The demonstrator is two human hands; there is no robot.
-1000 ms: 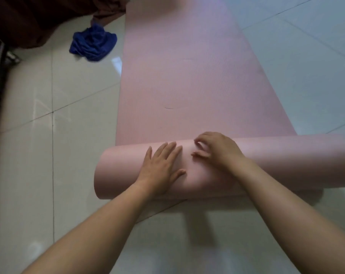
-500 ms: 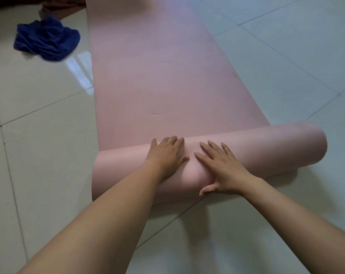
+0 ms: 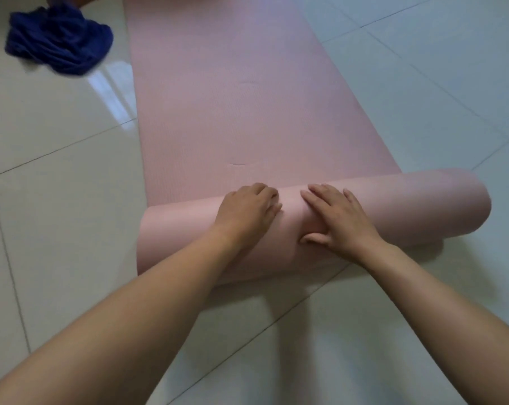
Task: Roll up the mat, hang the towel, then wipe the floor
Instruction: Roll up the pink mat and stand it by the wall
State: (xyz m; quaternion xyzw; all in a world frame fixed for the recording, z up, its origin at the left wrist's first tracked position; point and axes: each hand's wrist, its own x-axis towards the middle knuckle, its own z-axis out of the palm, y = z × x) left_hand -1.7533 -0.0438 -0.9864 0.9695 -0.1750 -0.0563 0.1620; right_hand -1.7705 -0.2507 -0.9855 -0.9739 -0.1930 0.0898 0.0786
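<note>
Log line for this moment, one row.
step: rolling mat | left hand: rests on rolled end | right hand: flat on rolled end | rest of mat: flat ahead | towel: crumpled on floor, left of mat

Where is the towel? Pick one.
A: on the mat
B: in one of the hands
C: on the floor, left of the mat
C: the towel lies crumpled on the floor, left of the mat.
</note>
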